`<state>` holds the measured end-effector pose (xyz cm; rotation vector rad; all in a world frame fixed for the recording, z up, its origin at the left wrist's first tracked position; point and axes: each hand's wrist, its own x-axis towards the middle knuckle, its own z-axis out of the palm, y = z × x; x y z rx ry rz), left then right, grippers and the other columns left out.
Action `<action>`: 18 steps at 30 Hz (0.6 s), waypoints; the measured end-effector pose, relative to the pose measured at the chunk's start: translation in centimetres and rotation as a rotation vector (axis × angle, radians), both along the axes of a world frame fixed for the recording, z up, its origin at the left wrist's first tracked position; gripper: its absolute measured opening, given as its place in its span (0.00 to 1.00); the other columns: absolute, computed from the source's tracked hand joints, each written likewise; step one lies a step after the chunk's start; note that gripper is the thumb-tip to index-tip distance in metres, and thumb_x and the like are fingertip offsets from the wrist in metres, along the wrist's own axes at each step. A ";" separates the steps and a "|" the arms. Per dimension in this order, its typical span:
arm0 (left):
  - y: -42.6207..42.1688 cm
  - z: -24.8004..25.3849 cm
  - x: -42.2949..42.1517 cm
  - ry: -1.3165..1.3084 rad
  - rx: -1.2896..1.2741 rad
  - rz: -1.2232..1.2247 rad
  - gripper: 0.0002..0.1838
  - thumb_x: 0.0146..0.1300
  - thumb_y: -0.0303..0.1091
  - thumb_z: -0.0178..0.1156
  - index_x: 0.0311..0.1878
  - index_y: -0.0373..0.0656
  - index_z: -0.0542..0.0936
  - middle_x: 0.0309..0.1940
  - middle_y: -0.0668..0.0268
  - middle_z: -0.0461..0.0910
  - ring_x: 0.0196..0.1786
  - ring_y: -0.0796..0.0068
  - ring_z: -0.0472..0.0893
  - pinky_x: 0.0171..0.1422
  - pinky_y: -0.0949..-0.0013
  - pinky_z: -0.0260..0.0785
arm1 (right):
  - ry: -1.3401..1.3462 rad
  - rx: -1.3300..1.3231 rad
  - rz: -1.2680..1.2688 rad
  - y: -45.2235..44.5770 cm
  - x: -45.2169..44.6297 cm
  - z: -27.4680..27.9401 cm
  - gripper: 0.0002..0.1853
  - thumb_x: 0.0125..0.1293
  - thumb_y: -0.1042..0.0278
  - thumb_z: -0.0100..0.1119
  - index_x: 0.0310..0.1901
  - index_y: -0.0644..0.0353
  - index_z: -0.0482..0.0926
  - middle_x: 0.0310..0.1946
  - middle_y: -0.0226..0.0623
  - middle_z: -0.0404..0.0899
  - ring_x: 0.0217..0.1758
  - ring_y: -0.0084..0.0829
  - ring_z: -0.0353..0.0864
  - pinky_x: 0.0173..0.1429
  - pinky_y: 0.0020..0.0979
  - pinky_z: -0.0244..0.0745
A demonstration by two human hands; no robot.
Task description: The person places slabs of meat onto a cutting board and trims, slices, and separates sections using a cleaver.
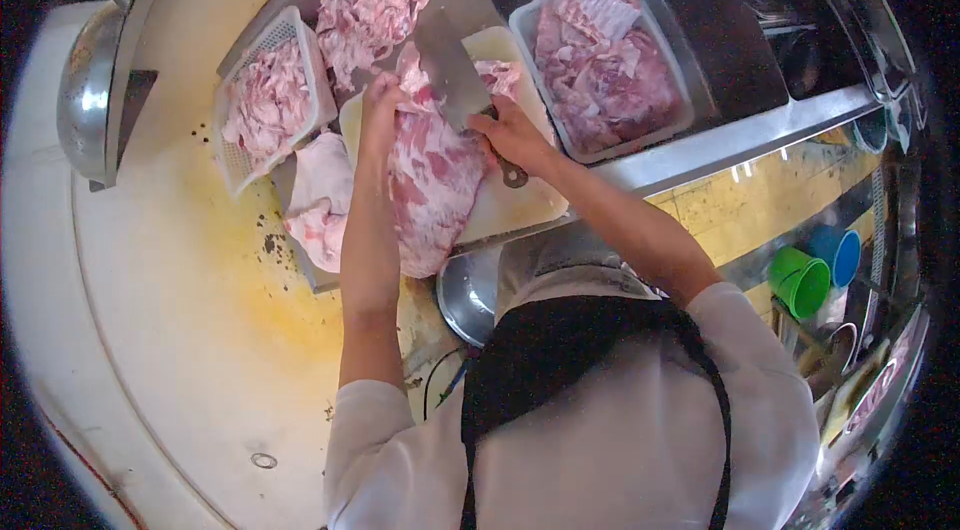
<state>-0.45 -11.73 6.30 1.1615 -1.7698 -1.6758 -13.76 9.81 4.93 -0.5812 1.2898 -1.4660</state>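
Observation:
My right hand (515,138) is closed round the dark handle of a cleaver (447,55). Its broad blade points away from me, beside the upper end of a large piece of raw meat (433,188). With its fingers closed, my left hand (378,102) grips that upper end, just left of the blade. The meat lies over a pale cutting board (510,202), its lower end reaching past the near edge. A smaller piece of meat (497,78) rests on the board, partly behind the cleaver and right hand.
Left of the board are a white perforated basket of meat pieces (322,82) and a thick, skin-covered piece (322,180). A heap of trimmings (375,5) lies beyond. On the right, a white tub (682,115) holds more meat. Green (800,282) and blue (836,252) buckets stand lower right.

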 end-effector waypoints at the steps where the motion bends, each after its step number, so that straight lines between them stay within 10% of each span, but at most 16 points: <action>1: -0.1 -0.1 0.2 0.062 0.050 0.016 0.03 0.56 0.29 0.57 0.32 0.50 0.73 0.23 0.76 0.69 0.23 0.85 0.69 0.23 0.77 0.57 | 0.062 -0.023 -0.023 0.1 0.9 -0.9 0.18 0.70 0.65 0.57 0.56 0.64 0.71 0.24 0.31 0.73 0.18 0.22 0.71 0.23 0.30 0.70; 6: -2.2 -1.4 1.2 0.305 0.398 0.215 0.09 0.56 0.30 0.57 0.41 0.50 0.74 0.30 0.72 0.76 0.28 0.76 0.78 0.29 0.72 0.70 | 0.150 0.141 0.208 7.6 4.3 -0.4 0.20 0.71 0.63 0.55 0.59 0.65 0.68 0.24 0.32 0.73 0.18 0.22 0.71 0.20 0.29 0.68; 7: -2.4 -1.1 0.9 0.405 0.501 0.245 0.14 0.56 0.28 0.55 0.46 0.47 0.76 0.37 0.65 0.80 0.38 0.66 0.83 0.42 0.62 0.79 | 0.102 0.254 0.262 9.0 3.8 2.5 0.19 0.70 0.63 0.56 0.58 0.64 0.69 0.25 0.32 0.74 0.18 0.22 0.72 0.20 0.30 0.69; 11: -3.3 -1.1 1.3 0.479 0.581 0.273 0.21 0.54 0.27 0.53 0.54 0.37 0.76 0.46 0.55 0.81 0.51 0.55 0.82 0.59 0.52 0.77 | 0.050 0.215 0.253 9.9 3.3 1.7 0.19 0.70 0.62 0.55 0.57 0.65 0.70 0.27 0.35 0.76 0.18 0.23 0.73 0.18 0.30 0.70; 18: -4.2 -2.6 1.8 0.505 0.552 0.278 0.21 0.53 0.30 0.53 0.52 0.35 0.75 0.48 0.53 0.79 0.53 0.54 0.81 0.62 0.49 0.76 | 0.342 0.012 -0.060 0.1 3.9 -1.1 0.17 0.69 0.61 0.55 0.51 0.68 0.71 0.22 0.34 0.73 0.14 0.24 0.71 0.20 0.30 0.69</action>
